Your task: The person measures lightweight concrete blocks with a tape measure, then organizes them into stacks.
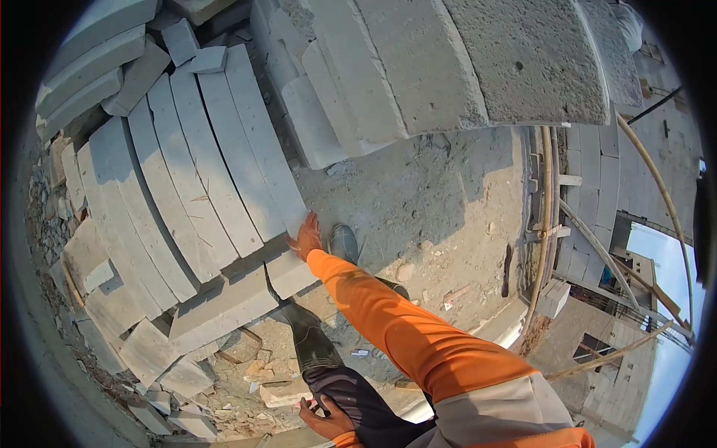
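My right hand (305, 236), at the end of an orange sleeve, is pressed with spread fingers against the near end of a long pale concrete block (250, 131). That block is the rightmost in a row of similar blocks (190, 160) standing side by side. Beneath the row's near end is another pale block (231, 296), with a dark crack or gap in it. Low in the view, my left hand (326, 420) hangs beside my left leg, its fingers loosely bent and apart, with nothing visible in it.
A stack of large grey concrete slabs (478, 60) overhangs at the top. Broken pieces (153, 347) and rubble lie at the left. My boots (342, 243) stand on dusty ground (418, 194). Wooden poles (547, 224) and a block wall (594, 187) are at the right.
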